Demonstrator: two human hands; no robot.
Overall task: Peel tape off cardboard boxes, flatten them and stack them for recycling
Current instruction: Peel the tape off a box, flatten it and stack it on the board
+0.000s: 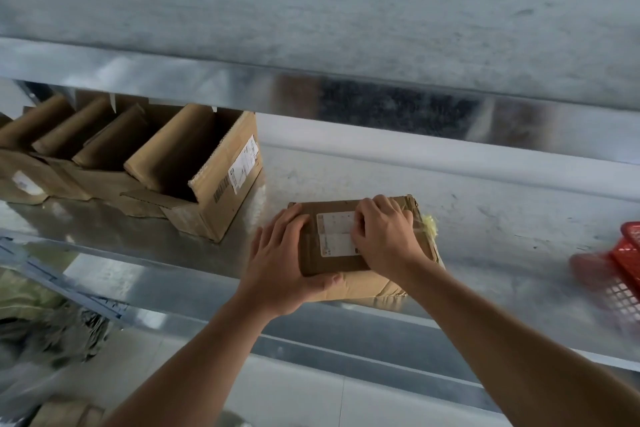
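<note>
A small closed cardboard box (325, 263) lies on the metal shelf (485, 253) near its front edge. A white shipping label (334, 234) is stuck on its top. My left hand (280, 260) holds the box's left side, fingers flat on top and thumb hooked round the front edge. My right hand (384, 236) rests on the box's right half, its fingers curled at the label's right edge. A scrap of yellowish tape (429, 224) sticks out at the box's right end.
A row of open cardboard boxes (207, 180) stands on the shelf to the left. A red plastic basket (627, 260) sits at the far right. An upper shelf beam (346, 94) hangs overhead. Crumpled plastic and cardboard (52, 322) lie below left.
</note>
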